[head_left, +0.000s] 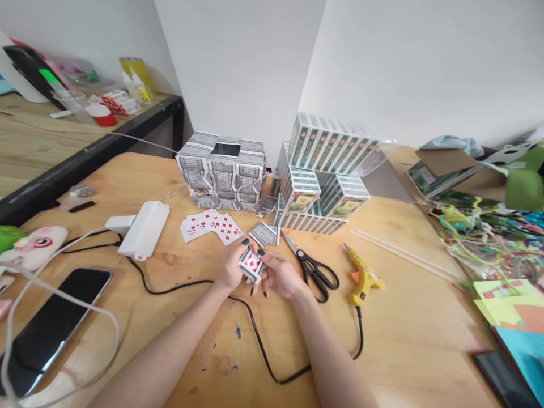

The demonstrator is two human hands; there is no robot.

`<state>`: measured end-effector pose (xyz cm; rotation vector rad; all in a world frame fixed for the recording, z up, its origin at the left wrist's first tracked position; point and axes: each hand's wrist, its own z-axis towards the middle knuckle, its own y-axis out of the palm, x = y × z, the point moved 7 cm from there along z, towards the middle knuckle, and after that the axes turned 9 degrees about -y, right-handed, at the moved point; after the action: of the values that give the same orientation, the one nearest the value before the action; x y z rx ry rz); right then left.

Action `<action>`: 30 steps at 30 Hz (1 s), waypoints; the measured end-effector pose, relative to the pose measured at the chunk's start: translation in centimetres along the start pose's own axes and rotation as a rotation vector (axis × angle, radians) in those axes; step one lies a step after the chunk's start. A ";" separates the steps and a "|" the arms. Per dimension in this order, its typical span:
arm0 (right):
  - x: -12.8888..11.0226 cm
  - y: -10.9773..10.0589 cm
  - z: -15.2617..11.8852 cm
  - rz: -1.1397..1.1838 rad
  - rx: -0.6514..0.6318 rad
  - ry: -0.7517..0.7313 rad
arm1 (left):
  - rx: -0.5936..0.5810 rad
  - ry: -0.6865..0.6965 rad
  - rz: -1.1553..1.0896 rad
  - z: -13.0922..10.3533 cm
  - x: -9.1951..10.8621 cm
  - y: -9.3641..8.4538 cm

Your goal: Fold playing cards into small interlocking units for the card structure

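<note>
Both my hands meet over the middle of the table around a folded playing card with red diamonds and patterned grey edges. My left hand grips its left side, thumb on top. My right hand holds its right edge, fingers partly beneath. Just beyond lies a small stack of face-down cards. Fanned diamond cards rest face-up to the left of it. A box-like structure built of folded cards stands behind them, with an opening in its top.
Stacked card boxes rise at the back. Black-handled scissors and a yellow glue gun lie right of my hands; its black cord crosses before me. A power strip and phone are left, craft scraps right.
</note>
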<state>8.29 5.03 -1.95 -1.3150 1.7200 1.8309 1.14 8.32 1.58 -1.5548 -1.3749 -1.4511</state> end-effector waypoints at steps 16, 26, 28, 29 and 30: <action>-1.8 -1.3 0.3 -0.317 0.290 -0.265 | 0.262 0.145 0.341 1.4 -0.4 -1.6; -2.2 -1.1 0.2 -0.319 0.270 -0.238 | 0.208 0.111 0.363 1.7 -0.8 -1.4; -2.2 -1.2 0.1 -0.305 0.276 -0.235 | 0.186 0.127 0.387 1.6 -0.6 -1.2; -2.2 -1.1 0.1 -0.300 0.274 -0.234 | 0.178 0.138 0.398 1.6 -0.5 -1.1; -2.2 -1.1 0.1 -0.295 0.271 -0.232 | 0.174 0.151 0.408 1.5 -0.4 -1.0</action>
<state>10.23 6.18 -1.02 -1.1271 1.4990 1.4633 0.74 9.90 0.69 -1.4754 -0.9954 -1.1414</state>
